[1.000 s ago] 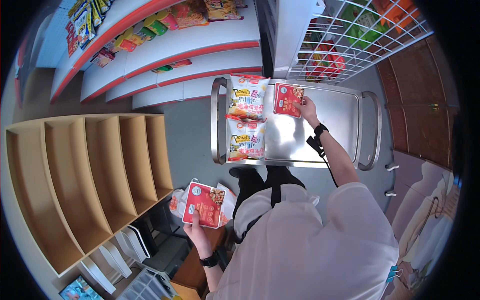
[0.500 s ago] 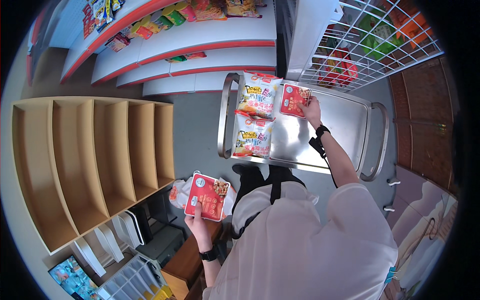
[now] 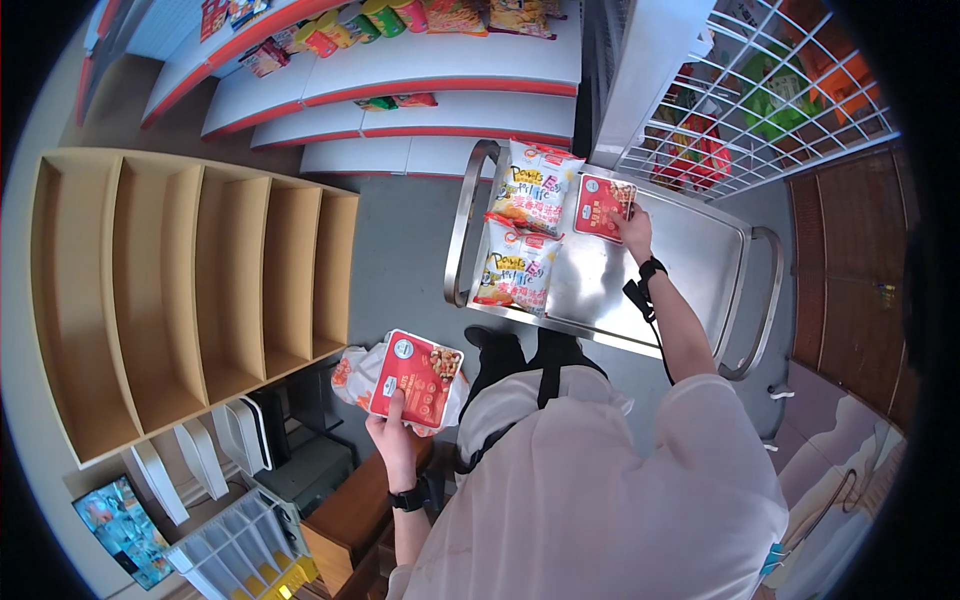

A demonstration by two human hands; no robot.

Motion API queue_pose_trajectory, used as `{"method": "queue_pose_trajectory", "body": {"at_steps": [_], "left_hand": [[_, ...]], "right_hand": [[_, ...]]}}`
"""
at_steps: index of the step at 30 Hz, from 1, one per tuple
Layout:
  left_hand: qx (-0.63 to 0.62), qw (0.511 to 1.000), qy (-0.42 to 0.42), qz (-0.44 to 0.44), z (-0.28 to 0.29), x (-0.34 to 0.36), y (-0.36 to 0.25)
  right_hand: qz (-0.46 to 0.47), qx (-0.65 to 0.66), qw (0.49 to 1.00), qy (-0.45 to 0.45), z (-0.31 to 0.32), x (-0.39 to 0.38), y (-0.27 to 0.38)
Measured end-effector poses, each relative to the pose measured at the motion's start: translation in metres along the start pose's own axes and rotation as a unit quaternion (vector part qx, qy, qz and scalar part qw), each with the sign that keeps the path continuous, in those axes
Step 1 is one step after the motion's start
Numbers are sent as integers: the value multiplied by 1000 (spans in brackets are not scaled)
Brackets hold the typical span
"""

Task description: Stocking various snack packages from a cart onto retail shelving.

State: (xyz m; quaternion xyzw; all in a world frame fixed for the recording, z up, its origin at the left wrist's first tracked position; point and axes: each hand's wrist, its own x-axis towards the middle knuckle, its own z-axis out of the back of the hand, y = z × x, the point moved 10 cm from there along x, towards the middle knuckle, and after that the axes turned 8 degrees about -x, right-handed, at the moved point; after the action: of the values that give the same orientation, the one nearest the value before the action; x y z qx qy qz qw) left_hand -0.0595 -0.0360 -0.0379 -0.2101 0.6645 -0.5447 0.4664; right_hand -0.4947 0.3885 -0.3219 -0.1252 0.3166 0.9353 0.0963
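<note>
My left hand (image 3: 394, 440) grips a flat red food box (image 3: 415, 385) with a white rim and a picture of chunky food pieces on its top. Its thumb lies over the box's near edge, and the box hangs in the air over a white and orange plastic bag (image 3: 354, 372). On the steel cart (image 3: 640, 275), my right hand (image 3: 633, 232) is closed on the right edge of a similar red food box (image 3: 600, 207). Beside that box, at the cart's left end, lie a far white snack bag (image 3: 536, 190) and a near white snack bag (image 3: 515, 268).
A wooden shelf unit (image 3: 185, 270) stands at the left. White shelves with red edges (image 3: 440, 90) hold snack packets and cans at the back. A white wire rack (image 3: 740, 110) with colourful bags rises beyond the cart. Plastic drawers (image 3: 235, 550) stand at the lower left.
The whole view has shifted and turned slightly. Both hands keep their hold on the red food boxes, and the right one stays at the cart's far side.
</note>
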Motion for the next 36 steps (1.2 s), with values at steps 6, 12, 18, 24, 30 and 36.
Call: {"method": "queue_pose_trajectory", "body": {"at_steps": [6, 12, 18, 24, 30, 36], "left_hand": [[-6, 1000, -12, -12, 1, -8, -4], [-11, 1000, -8, 3, 4, -13, 0], [-17, 1000, -17, -8, 15, -13, 13], [-30, 999, -25, -4, 17, -20, 17], [-24, 1000, -17, 1, 10, -23, 13], [-13, 1000, -15, -4, 5, -19, 11]], "right_hand": [[48, 13, 998, -26, -1, 4, 3], [50, -4, 998, -34, -8, 4, 6], [32, 22, 994, -102, 11, -12, 16], [-6, -2, 997, -74, 9, -11, 13], [8, 40, 995, -92, 10, -9, 10], [-19, 125, 988, -90, -8, 4, -18]]}}
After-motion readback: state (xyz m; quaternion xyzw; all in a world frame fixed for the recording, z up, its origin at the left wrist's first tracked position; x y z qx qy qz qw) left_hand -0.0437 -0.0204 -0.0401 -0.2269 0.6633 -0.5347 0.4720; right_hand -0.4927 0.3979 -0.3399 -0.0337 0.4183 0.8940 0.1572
